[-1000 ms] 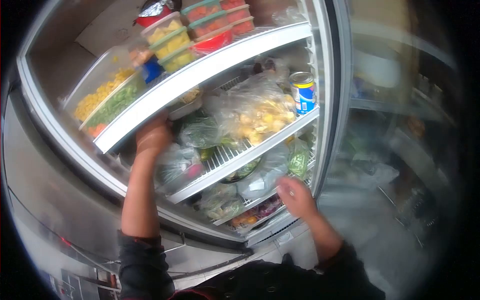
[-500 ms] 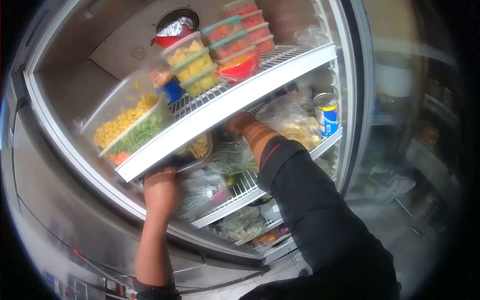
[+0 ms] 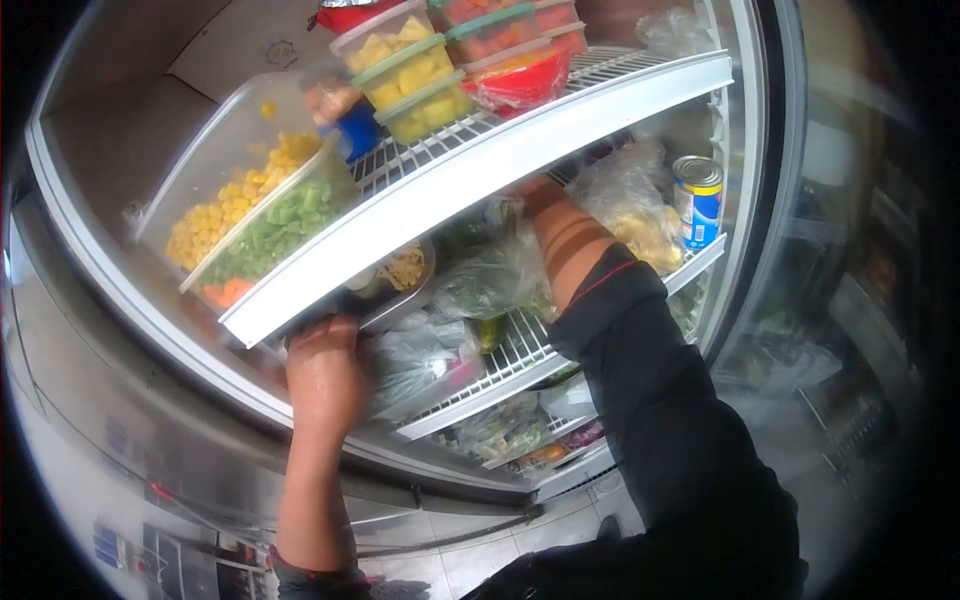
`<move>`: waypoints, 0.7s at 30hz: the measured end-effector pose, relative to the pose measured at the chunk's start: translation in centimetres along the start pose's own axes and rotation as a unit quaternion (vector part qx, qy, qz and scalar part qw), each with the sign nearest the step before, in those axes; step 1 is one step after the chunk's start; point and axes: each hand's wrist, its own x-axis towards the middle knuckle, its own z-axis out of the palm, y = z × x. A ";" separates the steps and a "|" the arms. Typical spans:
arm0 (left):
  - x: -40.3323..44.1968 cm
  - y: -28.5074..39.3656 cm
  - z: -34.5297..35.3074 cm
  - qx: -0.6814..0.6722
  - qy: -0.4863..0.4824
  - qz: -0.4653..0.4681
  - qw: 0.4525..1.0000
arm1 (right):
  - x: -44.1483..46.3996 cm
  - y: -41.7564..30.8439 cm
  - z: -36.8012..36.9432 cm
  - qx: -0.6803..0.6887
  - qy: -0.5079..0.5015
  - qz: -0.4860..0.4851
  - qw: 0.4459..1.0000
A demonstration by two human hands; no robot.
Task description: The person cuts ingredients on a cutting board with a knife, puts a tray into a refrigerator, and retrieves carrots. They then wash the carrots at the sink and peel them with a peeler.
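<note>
That filled tray (image 3: 414, 293) looks stiff, best held by its edges; I can't tell whether left hand (image 3: 326, 368) or right hand (image 3: 537, 192) grips.

Before you is a grey metal tray (image 3: 412, 293), toward the left end of the second shelf (image 3: 480, 400), its near side slanting across your view. You see pale strips (image 3: 403, 268) heaped inside its right end, a darker area left of them. You cannot tell whether its base touches the shelf
</note>
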 end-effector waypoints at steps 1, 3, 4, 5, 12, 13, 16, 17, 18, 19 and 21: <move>0.0 0.0 -0.1 -0.001 -0.002 -0.007 1.000 | -0.7 -0.1 -1.2 0.013 0.026 0.005 1.000; 0.0 -0.3 0.0 -0.001 -0.002 -0.003 1.000 | -2.4 -0.2 -3.0 0.027 0.065 0.003 0.998; -0.1 -0.5 0.0 0.000 -0.004 0.003 1.000 | -2.9 0.0 -3.8 0.033 0.082 0.001 0.996; 0.0 -0.5 -0.1 -0.002 -0.003 0.002 1.000 | -3.6 0.3 -4.5 0.039 0.097 -0.002 0.995; 0.1 0.1 -0.3 -0.019 0.001 0.002 1.000 | -3.9 4.9 -6.0 0.038 0.136 -0.006 0.990; 0.1 0.0 -0.2 -0.018 -0.001 0.007 1.000 | -3.8 5.1 -5.8 0.037 0.136 -0.013 0.990; 0.1 0.1 -0.5 -0.030 0.001 0.020 0.999 | -5.6 3.7 -6.2 -0.011 0.073 -0.025 0.997; 0.1 0.1 -0.5 -0.031 0.002 0.019 0.999 | -6.7 2.9 -6.7 -0.013 0.073 -0.025 0.997; 0.1 0.1 -0.5 -0.034 0.009 0.019 0.999 | -8.0 1.7 -7.9 0.076 0.011 -0.003 0.997; 0.0 0.0 -0.5 -0.035 0.017 0.018 0.999 | -8.4 1.2 -8.3 0.165 -0.051 0.019 0.985; 0.0 -0.1 -0.4 -0.028 0.010 0.011 0.999 | -7.7 1.6 -8.2 0.104 0.022 -0.007 0.994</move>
